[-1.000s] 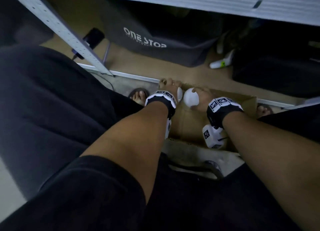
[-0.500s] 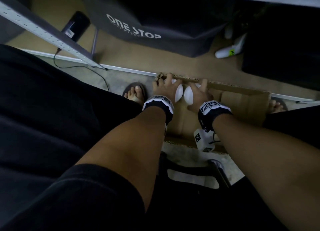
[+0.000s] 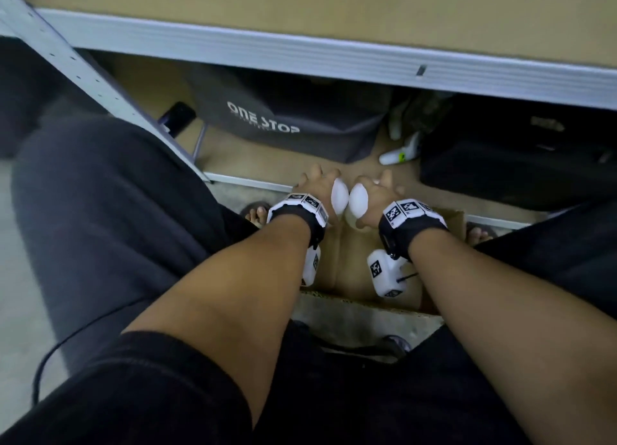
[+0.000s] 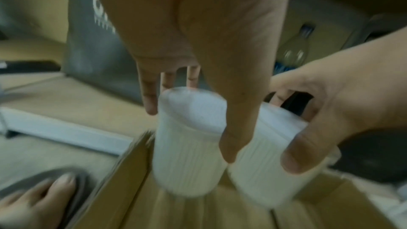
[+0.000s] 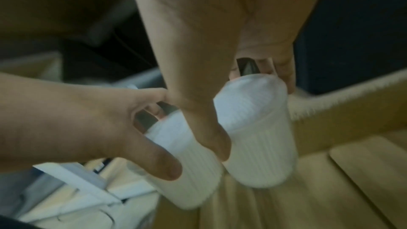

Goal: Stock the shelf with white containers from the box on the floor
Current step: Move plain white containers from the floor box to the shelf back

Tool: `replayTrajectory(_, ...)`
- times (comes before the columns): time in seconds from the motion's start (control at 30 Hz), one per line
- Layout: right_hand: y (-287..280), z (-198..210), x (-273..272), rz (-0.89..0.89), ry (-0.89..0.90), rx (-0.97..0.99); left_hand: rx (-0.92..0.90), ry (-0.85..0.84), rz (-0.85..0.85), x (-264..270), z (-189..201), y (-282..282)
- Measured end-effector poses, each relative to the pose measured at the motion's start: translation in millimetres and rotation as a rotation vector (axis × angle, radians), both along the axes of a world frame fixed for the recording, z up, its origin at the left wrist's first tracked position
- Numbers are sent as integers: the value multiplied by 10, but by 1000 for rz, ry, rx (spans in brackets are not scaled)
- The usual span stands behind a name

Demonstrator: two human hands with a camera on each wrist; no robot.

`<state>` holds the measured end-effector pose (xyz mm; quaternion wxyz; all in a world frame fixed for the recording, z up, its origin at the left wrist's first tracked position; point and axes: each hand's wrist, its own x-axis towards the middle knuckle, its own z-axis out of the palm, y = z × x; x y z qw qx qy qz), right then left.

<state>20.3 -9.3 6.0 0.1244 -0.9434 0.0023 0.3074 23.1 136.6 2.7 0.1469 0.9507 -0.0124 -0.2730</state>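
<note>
Each hand holds one ribbed white container above the open cardboard box (image 3: 447, 221) on the floor. In the head view my left hand (image 3: 319, 189) grips the left container (image 3: 338, 198) and my right hand (image 3: 379, 192) grips the right container (image 3: 359, 200); the two containers almost touch. The left wrist view shows my left thumb and fingers curled round the lid end of its container (image 4: 189, 149), with the other container (image 4: 268, 166) beside it. The right wrist view shows the same grip on the right container (image 5: 259, 145), next to the left one (image 5: 189, 171). Both hang over the box floor (image 5: 286, 206).
A grey shelf rail (image 3: 334, 60) with a tan board crosses above the hands, and a slanted upright (image 3: 83, 77) stands at left. Under it sit a grey "ONE STOP" bag (image 3: 267, 124), a white bottle (image 3: 400, 154) and a black case (image 3: 517, 164). My sandalled feet (image 3: 255, 212) flank the box.
Both hands have risen from inside the box with a container each, now clear of its rim. My view has tilted upward, bringing the shelf rail and board into sight.
</note>
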Motion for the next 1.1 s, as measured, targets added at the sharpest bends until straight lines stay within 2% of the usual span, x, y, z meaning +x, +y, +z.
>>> replayTrajectory(0.1,-15,318,-53,14,-32,-11,23,-8,-34,-10,343,-2)
replayTrajectory(0.17,-31,473,-80,-36,-23,16,-8,-10,-3,-19,522,3)
replayTrajectory(0.2,-147,979,-165,-11,-182,19,13,-128,-74,-78,1045,-61)
replayTrajectory(0.33,-114,1264,-179,3,-186,17,-66,-118,-46,-74,1181,57)
replayTrajectory(0.43,-205,1648,-286,-6,-235,58,-95,-149,-71,-162,1547,62)
replayTrajectory(0.57,-309,2073,-397,-34,-306,142,-115,-253,-97,-226,1995,85)
replayTrajectory(0.9,-530,3008,-560,-35,-622,273,-272,-546,-139,-345,2933,69)
replayTrajectory(1.1,-632,3252,-397,-79,-767,356,-315,-647,-97,-156,3230,-30)
